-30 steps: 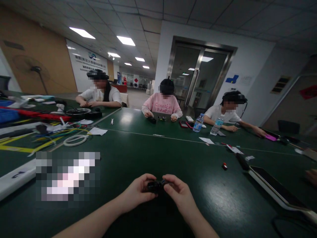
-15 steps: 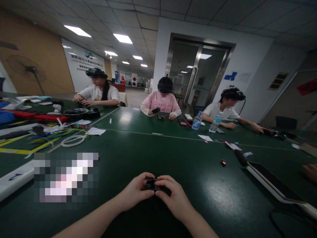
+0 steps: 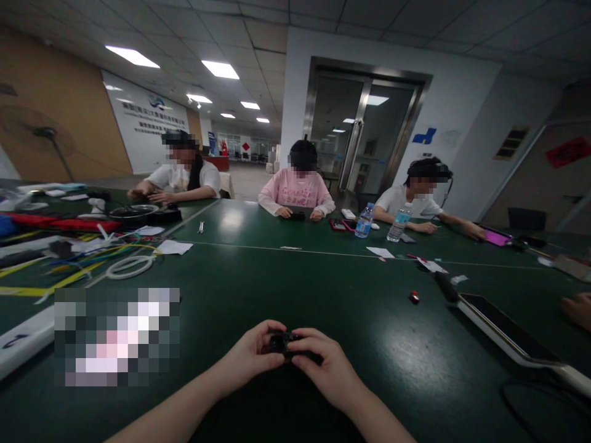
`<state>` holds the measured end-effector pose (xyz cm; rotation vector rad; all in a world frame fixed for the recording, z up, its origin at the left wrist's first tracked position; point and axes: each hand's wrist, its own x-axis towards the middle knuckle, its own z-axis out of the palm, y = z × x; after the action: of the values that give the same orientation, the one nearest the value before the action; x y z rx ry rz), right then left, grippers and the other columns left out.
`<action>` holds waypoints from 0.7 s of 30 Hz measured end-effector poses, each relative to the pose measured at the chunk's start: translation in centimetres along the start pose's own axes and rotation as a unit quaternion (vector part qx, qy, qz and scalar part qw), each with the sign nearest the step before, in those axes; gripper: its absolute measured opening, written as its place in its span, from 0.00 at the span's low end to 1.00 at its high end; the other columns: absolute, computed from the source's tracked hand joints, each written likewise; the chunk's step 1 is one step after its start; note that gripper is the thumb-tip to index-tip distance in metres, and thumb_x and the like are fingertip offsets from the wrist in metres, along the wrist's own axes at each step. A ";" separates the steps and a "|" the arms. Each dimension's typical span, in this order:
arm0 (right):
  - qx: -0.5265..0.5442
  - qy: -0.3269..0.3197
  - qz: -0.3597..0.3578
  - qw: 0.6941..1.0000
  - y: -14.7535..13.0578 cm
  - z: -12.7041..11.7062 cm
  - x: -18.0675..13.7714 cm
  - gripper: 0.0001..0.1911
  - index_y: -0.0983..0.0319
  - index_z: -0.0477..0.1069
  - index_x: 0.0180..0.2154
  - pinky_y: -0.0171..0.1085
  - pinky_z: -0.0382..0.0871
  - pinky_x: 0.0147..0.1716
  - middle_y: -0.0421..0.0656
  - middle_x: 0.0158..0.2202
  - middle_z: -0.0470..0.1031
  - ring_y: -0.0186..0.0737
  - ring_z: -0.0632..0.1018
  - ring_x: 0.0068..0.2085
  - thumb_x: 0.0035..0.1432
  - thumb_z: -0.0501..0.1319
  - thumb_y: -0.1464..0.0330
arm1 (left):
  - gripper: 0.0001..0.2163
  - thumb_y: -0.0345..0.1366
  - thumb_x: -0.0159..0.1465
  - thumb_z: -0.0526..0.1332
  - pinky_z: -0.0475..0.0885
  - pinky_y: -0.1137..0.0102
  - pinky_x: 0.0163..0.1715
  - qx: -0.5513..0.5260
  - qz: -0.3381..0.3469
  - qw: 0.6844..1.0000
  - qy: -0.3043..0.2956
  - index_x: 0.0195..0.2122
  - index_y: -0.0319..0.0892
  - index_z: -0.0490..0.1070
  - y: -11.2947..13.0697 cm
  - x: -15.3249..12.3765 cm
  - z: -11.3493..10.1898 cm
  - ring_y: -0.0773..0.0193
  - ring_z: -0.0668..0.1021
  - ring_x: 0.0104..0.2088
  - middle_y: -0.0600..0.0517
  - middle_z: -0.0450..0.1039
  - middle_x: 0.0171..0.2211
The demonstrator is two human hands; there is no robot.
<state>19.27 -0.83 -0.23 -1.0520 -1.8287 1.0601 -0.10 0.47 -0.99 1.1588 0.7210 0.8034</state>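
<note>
Close in front of me, a small black object (image 3: 281, 342) sits between my two hands, just above the green table (image 3: 240, 295). It looks like a dark plastic part, but its exact kind is too small and dark to make out. My left hand (image 3: 253, 355) pinches its left side between thumb and fingers. From the right, my right hand (image 3: 325, 360) grips the other side, thumb below and fingers on top. Much of the object is hidden behind my fingers.
At right lie a small red-and-silver item (image 3: 414, 297) and a white-framed device with a dark screen (image 3: 508, 326). A white power strip (image 3: 28, 332) and a white cable coil (image 3: 130, 267) are at left. Water bottles (image 3: 398, 225) stand farther back. Several people sit around the table.
My hands keep the same grip on the black object. The view has shifted slightly. The person opposite has lowered a dark object to the table, and a screen at far right now shows pink.
</note>
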 end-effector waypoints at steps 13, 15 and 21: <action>-0.007 0.008 0.011 1.000 -0.6 -0.1 -0.1 0.09 0.52 0.75 0.36 0.49 0.59 0.51 0.43 0.47 0.71 0.48 0.70 0.49 0.50 0.61 0.68 | 0.18 0.30 0.50 0.66 0.65 0.66 0.39 0.024 -0.005 1.000 0.004 0.40 0.43 0.63 0.6 -0.3 0.2 0.62 0.74 0.38 0.53 0.70 0.36; -0.001 0.009 0.015 1.000 -0.6 -0.1 -0.2 0.10 0.52 0.75 0.36 0.49 0.57 0.52 0.42 0.49 0.69 0.48 0.68 0.51 0.50 0.61 0.69 | 0.18 0.30 0.49 0.67 0.65 0.67 0.38 0.019 -0.005 1.000 0.007 0.40 0.43 0.63 0.7 -0.3 0.2 0.63 0.74 0.37 0.53 0.71 0.35; 0.005 0.032 0.014 0.999 -0.4 0.0 -0.2 0.13 0.52 0.73 0.38 0.46 0.62 0.47 0.42 0.47 0.69 0.47 0.70 0.49 0.49 0.62 0.70 | 0.19 0.29 0.49 0.66 0.65 0.66 0.39 0.013 0.011 1.000 0.001 0.41 0.44 0.62 0.6 -0.2 0.0 0.63 0.73 0.39 0.53 0.70 0.38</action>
<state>19.22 -1.15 0.11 -1.0958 -1.7619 1.0388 -0.30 0.36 -0.39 1.1914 0.7243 0.8157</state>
